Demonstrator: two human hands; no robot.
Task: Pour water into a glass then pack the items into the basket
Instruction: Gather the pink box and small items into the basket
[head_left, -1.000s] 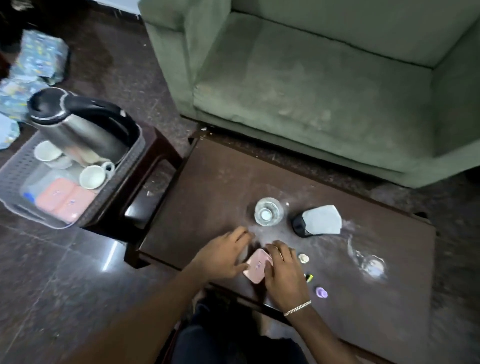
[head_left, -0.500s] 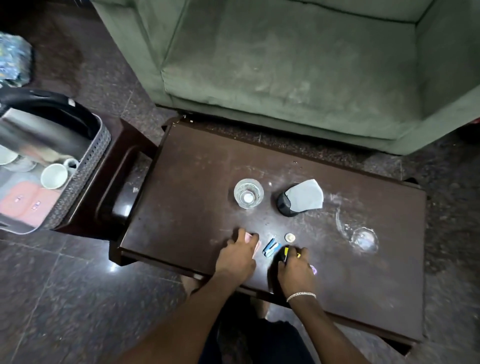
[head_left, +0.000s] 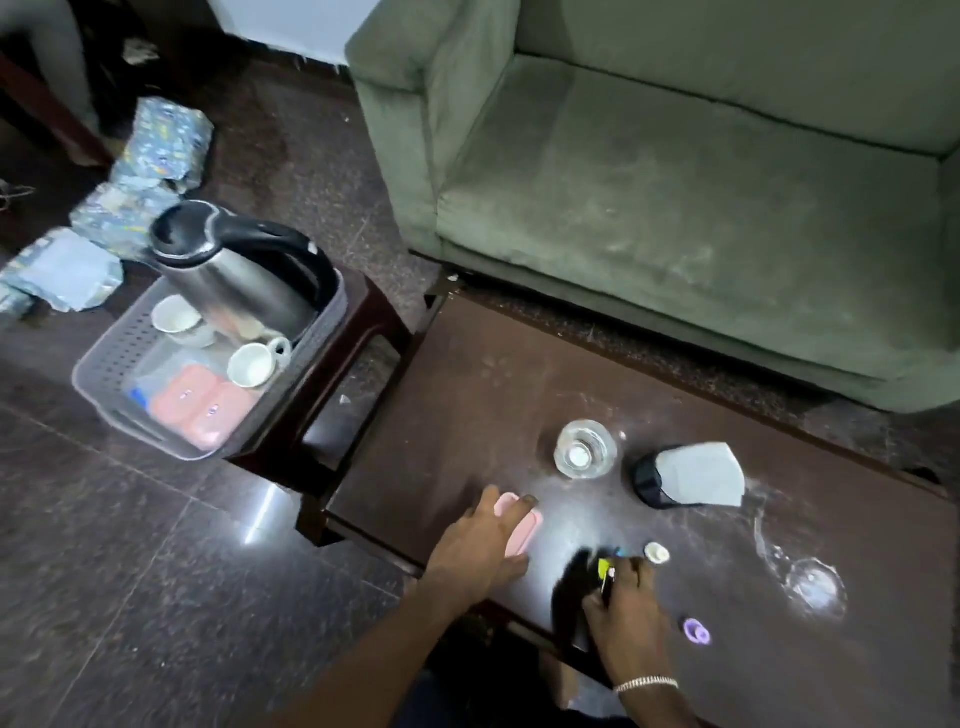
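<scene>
At nine o'clock, one grey basket (head_left: 111, 358) on a dark stool (head_left: 363, 332), holding one steel kettle (head_left: 234, 275) with a black handle, two white cups (head_left: 252, 364), and two pink cases (head_left: 200, 410) lying side by side. Behind it at ten o'clock, three patterned parcels (head_left: 161, 143) on the floor. At twelve o'clock, one green sofa (head_left: 675, 182). Centre and right, one dark table (head_left: 467, 395). Left hand (head_left: 480, 548) at six o'clock, palm down, fingers curled over one pink case (head_left: 522, 530) on the table. Right hand (head_left: 626, 613) just beside it, fingers closed round a small yellow item (head_left: 603, 567), blurred. Beyond the hands, one glass (head_left: 584, 449) with water. At three o'clock, one black pot (head_left: 649, 483) under a grey cloth, one white cap (head_left: 656, 552), one purple ring (head_left: 696, 631), one water puddle (head_left: 813, 587).
</scene>
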